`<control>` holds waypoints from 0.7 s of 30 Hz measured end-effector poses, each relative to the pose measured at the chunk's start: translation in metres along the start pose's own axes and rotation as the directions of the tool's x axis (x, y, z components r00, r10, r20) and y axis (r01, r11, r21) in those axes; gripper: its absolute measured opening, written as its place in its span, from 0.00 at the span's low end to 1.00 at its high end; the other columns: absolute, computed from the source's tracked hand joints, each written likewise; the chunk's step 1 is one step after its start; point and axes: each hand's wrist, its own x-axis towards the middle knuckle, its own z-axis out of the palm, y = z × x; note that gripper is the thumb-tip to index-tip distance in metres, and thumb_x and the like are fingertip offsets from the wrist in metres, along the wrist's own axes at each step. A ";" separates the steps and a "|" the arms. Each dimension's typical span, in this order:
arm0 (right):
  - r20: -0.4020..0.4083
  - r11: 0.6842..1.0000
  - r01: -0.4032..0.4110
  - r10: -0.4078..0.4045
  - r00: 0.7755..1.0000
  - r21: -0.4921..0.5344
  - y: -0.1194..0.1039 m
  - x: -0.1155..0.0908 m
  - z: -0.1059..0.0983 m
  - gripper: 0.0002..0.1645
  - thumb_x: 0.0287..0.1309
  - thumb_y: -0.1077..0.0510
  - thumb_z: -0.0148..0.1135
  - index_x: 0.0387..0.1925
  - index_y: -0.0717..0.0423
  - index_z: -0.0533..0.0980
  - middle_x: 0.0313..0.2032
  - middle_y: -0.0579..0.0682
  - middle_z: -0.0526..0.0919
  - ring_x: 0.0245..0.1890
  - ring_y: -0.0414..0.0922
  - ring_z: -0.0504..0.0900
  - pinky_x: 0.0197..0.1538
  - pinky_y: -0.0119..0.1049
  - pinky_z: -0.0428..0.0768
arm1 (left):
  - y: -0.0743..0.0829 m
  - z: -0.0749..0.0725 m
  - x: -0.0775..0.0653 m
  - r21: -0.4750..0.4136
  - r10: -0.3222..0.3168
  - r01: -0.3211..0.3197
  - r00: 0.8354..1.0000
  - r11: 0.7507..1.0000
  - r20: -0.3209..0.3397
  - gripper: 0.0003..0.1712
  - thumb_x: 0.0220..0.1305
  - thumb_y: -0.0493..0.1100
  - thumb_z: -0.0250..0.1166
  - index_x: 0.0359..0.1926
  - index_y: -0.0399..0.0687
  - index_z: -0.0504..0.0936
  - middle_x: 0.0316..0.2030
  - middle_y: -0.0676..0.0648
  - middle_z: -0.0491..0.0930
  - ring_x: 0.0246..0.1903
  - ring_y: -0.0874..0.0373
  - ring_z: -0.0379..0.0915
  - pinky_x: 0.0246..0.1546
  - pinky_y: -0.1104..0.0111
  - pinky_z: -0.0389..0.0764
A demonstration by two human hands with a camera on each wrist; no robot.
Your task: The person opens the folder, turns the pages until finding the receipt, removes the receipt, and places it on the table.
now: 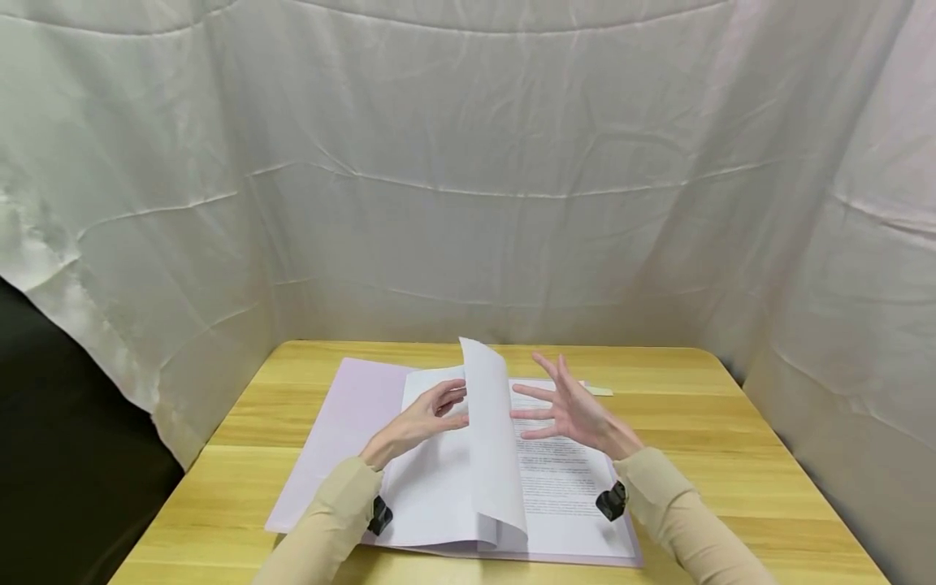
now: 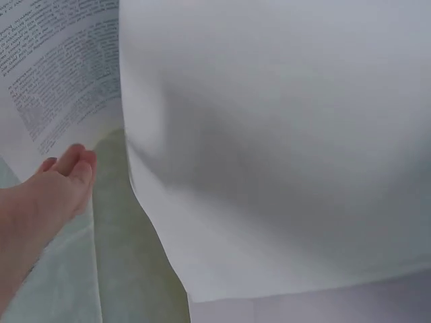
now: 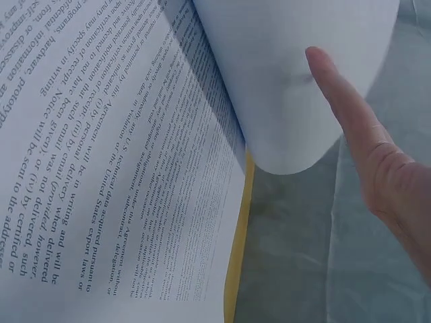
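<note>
A lilac folder (image 1: 366, 406) lies spread on the table with white printed sheets inside. One sheet (image 1: 493, 447) stands up in a curl near the middle, its blank side facing left in the left wrist view. My left hand (image 1: 420, 418) is at its left, fingers loosely bent and thumb apart, with no grip on paper visible. On the other side my right hand (image 1: 574, 410) spreads its fingers wide, fingertips close to the curled sheet; whether they touch it I cannot tell. Below that hand lies a page of printed text (image 1: 559, 483). Blank paper (image 1: 427, 487) covers the left side.
The wooden table (image 1: 731, 487) extends around the folder. A small pale strip (image 1: 600, 392) sticks out beyond the pages at the upper right. Grey-white cloth (image 1: 475, 244) hangs behind and at both sides. A black surface (image 1: 66, 455) shows at the far left.
</note>
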 end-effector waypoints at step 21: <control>-0.008 0.998 -0.028 0.028 1.000 -0.048 -0.001 0.002 0.007 0.40 0.72 0.27 0.17 0.79 0.28 0.27 0.80 0.65 0.41 0.72 0.73 0.59 0.65 0.68 0.72 | 0.028 0.019 0.009 -0.087 -0.018 0.007 0.991 0.996 -0.133 0.46 0.67 0.48 0.68 0.78 0.42 0.54 0.69 0.32 0.70 0.69 0.41 0.69 0.72 0.47 0.68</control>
